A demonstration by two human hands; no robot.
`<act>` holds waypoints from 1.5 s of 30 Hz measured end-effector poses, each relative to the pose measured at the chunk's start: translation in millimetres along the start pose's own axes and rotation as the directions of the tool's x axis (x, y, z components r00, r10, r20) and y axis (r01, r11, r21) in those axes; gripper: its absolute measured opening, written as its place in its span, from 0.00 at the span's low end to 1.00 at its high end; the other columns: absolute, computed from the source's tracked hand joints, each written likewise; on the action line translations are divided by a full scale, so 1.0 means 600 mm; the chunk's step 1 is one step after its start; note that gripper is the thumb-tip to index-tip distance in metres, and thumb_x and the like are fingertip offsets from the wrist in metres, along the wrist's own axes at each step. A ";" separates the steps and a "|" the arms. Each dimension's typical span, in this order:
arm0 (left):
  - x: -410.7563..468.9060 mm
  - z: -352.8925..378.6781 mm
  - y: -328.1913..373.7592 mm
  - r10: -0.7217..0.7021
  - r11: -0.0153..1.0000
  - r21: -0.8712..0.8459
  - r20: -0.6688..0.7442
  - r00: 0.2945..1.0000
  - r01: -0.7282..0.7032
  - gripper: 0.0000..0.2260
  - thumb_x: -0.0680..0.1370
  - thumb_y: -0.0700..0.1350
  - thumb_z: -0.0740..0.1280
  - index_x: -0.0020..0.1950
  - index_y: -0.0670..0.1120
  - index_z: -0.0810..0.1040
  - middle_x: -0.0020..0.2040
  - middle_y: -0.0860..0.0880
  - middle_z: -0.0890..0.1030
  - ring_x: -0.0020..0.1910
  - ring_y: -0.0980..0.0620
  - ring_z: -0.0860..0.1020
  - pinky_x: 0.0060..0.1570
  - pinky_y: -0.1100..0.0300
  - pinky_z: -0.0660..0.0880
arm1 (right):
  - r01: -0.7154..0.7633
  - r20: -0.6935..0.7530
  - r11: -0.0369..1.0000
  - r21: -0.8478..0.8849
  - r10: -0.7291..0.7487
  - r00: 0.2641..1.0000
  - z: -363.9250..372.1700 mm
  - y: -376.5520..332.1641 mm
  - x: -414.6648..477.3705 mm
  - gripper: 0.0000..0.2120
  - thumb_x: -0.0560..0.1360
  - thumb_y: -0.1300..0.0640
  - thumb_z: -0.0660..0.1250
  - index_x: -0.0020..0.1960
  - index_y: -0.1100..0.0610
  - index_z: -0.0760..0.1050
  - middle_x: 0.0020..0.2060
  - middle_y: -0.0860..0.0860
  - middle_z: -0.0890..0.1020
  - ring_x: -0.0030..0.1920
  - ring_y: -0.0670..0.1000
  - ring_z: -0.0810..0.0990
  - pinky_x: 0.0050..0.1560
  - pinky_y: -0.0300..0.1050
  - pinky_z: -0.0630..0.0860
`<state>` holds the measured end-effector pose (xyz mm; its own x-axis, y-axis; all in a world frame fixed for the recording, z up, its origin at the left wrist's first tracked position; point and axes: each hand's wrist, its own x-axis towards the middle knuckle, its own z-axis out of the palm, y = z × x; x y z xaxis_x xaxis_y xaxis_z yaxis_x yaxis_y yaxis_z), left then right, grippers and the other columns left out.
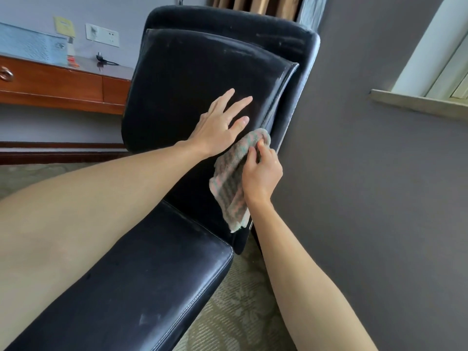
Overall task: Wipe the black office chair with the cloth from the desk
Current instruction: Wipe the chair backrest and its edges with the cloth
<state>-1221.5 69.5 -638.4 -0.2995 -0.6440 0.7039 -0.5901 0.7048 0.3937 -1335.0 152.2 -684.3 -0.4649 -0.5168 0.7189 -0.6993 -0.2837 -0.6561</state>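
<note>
nearest the camera, both bare forearms are extended over the seat cushion (pixel 141 287) of the black office chair (pixel 228 26), which is stood on a patterned carpet (pixel 228 312). further out, the right grip (pixel 262 173) is closed around the cloth (pixel 229 183), with the fingers and thumb curled into its upper folds. the cloth, striped in pink, green and grey, is held against the lower right edge of the backrest pad (pixel 190 72), and its loose end is hung down toward the gap between pad and seat. just beside it, to the left, the left grip (pixel 217 125) is laid flat on the pad, unclenched, with the fingers straight and spread; nothing is held in it. pale dusty streaks are seen across the upper part of the pad and along the top of the chair frame. behind the chair on the left, a wooden desk (pixel 50 82) with a ring handle (pixel 6 74) on its drawer is set against the wall, and a black plug (pixel 101 59) is laid on its top. a white wall socket (pixel 102 34) is mounted above the desk. a window sill (pixel 417 103) is seen at the far right, and a curtain (pixel 253 3) is hung beyond the chair top.
</note>
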 end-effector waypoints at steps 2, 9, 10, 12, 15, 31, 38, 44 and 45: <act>-0.001 0.001 0.002 0.012 1.000 -0.004 0.001 1.000 -0.012 0.21 0.82 0.59 0.53 0.75 0.65 0.59 0.79 0.51 0.52 0.77 0.50 0.51 0.70 0.39 0.55 | 0.023 -0.015 1.000 0.003 -0.023 1.000 -0.004 0.013 -0.019 0.11 0.79 0.60 0.64 0.57 0.60 0.82 0.42 0.56 0.82 0.43 0.53 0.80 0.50 0.42 0.72; -0.007 0.024 0.009 0.008 1.000 -0.019 0.028 1.000 -0.008 0.20 0.82 0.59 0.52 0.75 0.64 0.59 0.79 0.52 0.52 0.77 0.51 0.51 0.70 0.40 0.54 | 0.041 0.094 0.997 -0.071 -0.034 0.995 -0.010 0.060 -0.090 0.08 0.77 0.63 0.64 0.42 0.62 0.80 0.34 0.54 0.77 0.35 0.52 0.74 0.40 0.47 0.71; -0.009 0.026 0.009 0.009 1.000 -0.018 0.031 0.999 -0.009 0.20 0.82 0.59 0.52 0.75 0.64 0.58 0.79 0.52 0.52 0.77 0.51 0.51 0.70 0.40 0.54 | 0.029 0.119 0.996 -0.087 -0.019 0.993 -0.008 0.070 -0.105 0.08 0.76 0.63 0.64 0.39 0.62 0.77 0.33 0.54 0.75 0.34 0.52 0.73 0.39 0.50 0.71; -0.012 0.030 0.007 0.003 1.000 -0.023 0.034 0.999 -0.002 0.20 0.81 0.60 0.52 0.75 0.65 0.58 0.79 0.52 0.52 0.77 0.50 0.51 0.70 0.40 0.54 | -0.005 0.187 0.993 -0.115 0.026 0.982 -0.007 0.090 -0.137 0.09 0.76 0.62 0.63 0.37 0.59 0.73 0.33 0.53 0.74 0.34 0.52 0.72 0.40 0.51 0.71; -0.018 0.033 0.000 -0.013 0.999 -0.030 0.039 0.999 0.014 0.20 0.81 0.61 0.51 0.74 0.67 0.58 0.79 0.53 0.52 0.77 0.51 0.52 0.70 0.42 0.54 | -0.134 0.259 0.986 -0.104 0.157 0.953 -0.001 0.113 -0.173 0.06 0.77 0.59 0.63 0.44 0.59 0.77 0.40 0.52 0.79 0.41 0.51 0.76 0.48 0.49 0.74; -0.019 0.021 -0.014 0.027 1.000 0.000 0.035 0.999 -0.027 0.21 0.81 0.60 0.52 0.75 0.65 0.58 0.79 0.51 0.52 0.77 0.50 0.51 0.70 0.40 0.55 | -0.118 0.037 0.976 0.183 0.113 0.993 0.015 0.024 -0.025 0.05 0.76 0.60 0.64 0.42 0.55 0.76 0.35 0.44 0.78 0.34 0.41 0.74 0.40 0.31 0.70; -0.023 0.029 -0.023 0.015 1.000 -0.002 0.053 0.998 -0.015 0.21 0.81 0.60 0.52 0.75 0.65 0.58 0.79 0.52 0.52 0.77 0.50 0.51 0.70 0.39 0.54 | -0.369 0.190 0.924 0.102 0.346 0.919 0.027 0.117 -0.162 0.07 0.75 0.60 0.63 0.39 0.53 0.74 0.32 0.44 0.77 0.33 0.42 0.74 0.40 0.39 0.70; -0.019 0.035 -0.033 0.020 1.000 -0.005 0.043 0.999 -0.020 0.20 0.80 0.62 0.52 0.73 0.67 0.58 0.79 0.52 0.52 0.77 0.51 0.52 0.69 0.38 0.53 | -0.288 0.124 0.943 0.168 0.269 0.955 0.026 0.090 -0.118 0.08 0.75 0.60 0.64 0.38 0.52 0.74 0.31 0.42 0.76 0.34 0.40 0.73 0.39 0.36 0.69; -0.018 0.035 -0.035 0.019 1.000 -0.009 0.042 0.999 -0.019 0.20 0.80 0.62 0.52 0.73 0.67 0.58 0.79 0.53 0.52 0.77 0.51 0.51 0.69 0.39 0.53 | -0.248 0.098 0.950 0.188 0.233 0.967 0.026 0.076 -0.098 0.09 0.75 0.61 0.64 0.37 0.52 0.73 0.31 0.42 0.75 0.33 0.40 0.73 0.39 0.34 0.68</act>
<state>-1221.7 55.6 -666.6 -0.3416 -0.6422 0.6862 -0.5773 0.7195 0.3860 -1331.1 157.0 -759.8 -0.5597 -0.6452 0.5201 -0.4474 -0.2930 -0.8450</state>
